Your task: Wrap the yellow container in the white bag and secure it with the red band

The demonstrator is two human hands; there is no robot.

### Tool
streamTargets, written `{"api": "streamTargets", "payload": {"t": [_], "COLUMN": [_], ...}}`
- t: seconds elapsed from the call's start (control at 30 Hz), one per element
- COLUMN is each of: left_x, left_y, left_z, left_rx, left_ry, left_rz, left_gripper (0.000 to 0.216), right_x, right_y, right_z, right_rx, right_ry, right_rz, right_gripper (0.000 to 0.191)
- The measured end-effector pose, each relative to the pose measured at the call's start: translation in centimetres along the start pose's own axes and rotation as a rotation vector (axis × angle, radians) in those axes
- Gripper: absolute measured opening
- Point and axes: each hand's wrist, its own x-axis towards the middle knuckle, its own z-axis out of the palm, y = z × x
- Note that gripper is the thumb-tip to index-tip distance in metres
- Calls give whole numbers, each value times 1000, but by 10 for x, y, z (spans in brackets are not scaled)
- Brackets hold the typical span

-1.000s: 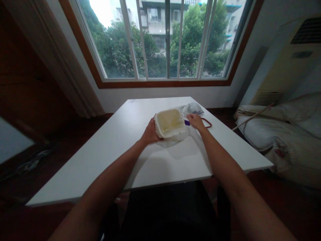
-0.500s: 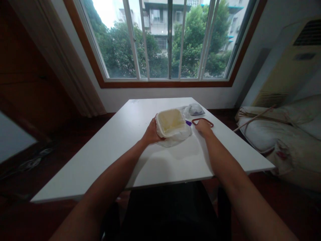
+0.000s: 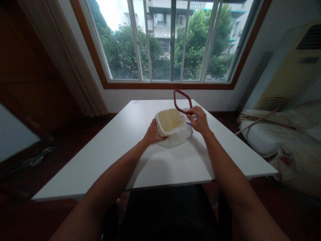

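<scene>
A square cream-coloured plastic container [image 3: 171, 121] lined with a thin clear bag [image 3: 178, 137] sits on the white table [image 3: 160, 157]. My left hand [image 3: 152, 133] grips the container's left side with curled fingers. My right hand [image 3: 199, 120] pinches a dark red loop, a rubber sealing ring [image 3: 181, 99], and holds it upright above the container's right rim. A small purple object [image 3: 188, 123] peeks out between the container and my right hand.
A wide window spans the far wall behind the table. A pile of white sacks [image 3: 281, 137] and a tall air-conditioning unit [image 3: 288, 73] stand to the right. Curtains [image 3: 62, 63] hang on the left. The floor is dark wood.
My right hand picked the red ring up off the table to the right of the container and raised it over the container's rim. The left hand kept its hold.
</scene>
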Motion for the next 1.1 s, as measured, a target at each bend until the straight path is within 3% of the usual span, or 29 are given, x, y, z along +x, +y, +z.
{"api": "streamTargets", "payload": {"t": [0.23, 0.8, 0.97, 1.1], "left_x": [2, 2, 2, 2], "left_y": [2, 0, 0, 2], "left_z": [1, 2, 2, 2], "left_rx": [-34, -84, -84, -66], "left_ry": [24, 51, 59, 57], "left_rz": [-22, -74, -75, -70], "left_gripper": [122, 117, 118, 122], "right_x": [-1, -5, -5, -4], "right_y": [-38, -38, -37, -38], "right_z": [9, 8, 10, 10], "right_rx": [87, 103, 117, 132], "right_ry": [-131, -316, -332, -215], "right_rz": [-196, -192, -177, -161], "right_gripper": [13, 16, 14, 10]}}
